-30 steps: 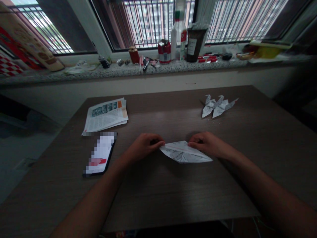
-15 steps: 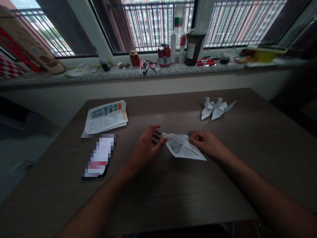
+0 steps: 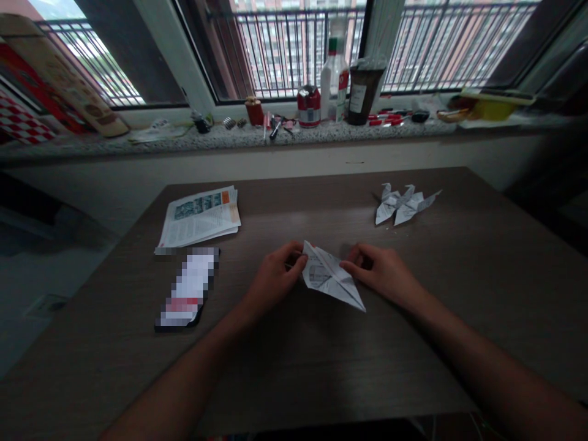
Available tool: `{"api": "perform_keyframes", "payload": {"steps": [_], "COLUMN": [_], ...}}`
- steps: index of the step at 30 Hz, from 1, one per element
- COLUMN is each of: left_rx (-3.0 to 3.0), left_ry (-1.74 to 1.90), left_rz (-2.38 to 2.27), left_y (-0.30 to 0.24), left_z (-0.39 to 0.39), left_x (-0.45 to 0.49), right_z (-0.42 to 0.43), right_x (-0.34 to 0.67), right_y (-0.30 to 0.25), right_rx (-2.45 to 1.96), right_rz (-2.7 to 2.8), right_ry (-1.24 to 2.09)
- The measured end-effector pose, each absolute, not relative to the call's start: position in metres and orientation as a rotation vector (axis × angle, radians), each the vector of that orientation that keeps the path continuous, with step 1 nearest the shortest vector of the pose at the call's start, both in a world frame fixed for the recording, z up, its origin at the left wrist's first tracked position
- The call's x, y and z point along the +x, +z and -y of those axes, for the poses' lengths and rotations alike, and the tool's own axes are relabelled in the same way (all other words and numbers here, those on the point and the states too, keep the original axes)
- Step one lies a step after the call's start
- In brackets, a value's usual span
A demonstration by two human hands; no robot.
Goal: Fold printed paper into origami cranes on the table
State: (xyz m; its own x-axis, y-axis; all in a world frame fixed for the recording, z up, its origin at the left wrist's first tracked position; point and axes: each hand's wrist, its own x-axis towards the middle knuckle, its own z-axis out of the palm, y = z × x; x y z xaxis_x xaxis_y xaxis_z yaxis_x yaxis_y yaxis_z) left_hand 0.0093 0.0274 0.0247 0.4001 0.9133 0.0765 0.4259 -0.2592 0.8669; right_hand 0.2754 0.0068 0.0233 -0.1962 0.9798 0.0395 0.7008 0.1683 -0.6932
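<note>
The left hand (image 3: 278, 269), its fingers spread half a second ago, now pinches the folded paper (image 3: 327, 278), whose lower right tip has swung toward the person.

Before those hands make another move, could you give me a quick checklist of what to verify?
1. Left hand's grip on the folded paper: ok, at its left edge.
2. Right hand's grip: cannot tell; thumb at the paper's edge, fingers partly hidden.
3. Phone apart from the hands: ok, to the left.
4. Folded paper birds apart from the hands: ok, farther back, right.
5. Folds underneath the held paper: cannot tell, hidden.
</note>
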Motion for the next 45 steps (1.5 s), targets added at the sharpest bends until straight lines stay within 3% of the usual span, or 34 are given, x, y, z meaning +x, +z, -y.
{"api": "perform_keyframes", "payload": {"steps": [14, 23, 34, 45], "left_rx": [1.919, 1.962, 2.102, 2.211], "left_ry": [0.668, 0.428, 0.475, 0.506], "left_rz": [-1.146, -1.206, -1.214, -1.177], "left_y": [0.027, 0.026, 0.018, 0.015], "left_z": [-0.023, -0.015, -0.024, -0.026], "left_x": [0.021, 0.015, 0.013, 0.013], "right_z": [-0.015, -0.012, -0.019, -0.027], "right_x": [0.258, 0.265, 0.27, 0.262], "right_y": [0.013, 0.012, 0.036, 0.036], "right_rx": [-1.367, -1.407, -1.407, -1.561], "right_rz": [1.891, 1.569, 2.315, 2.576], "right_ry": [0.818, 1.083, 0.274, 0.213]}}
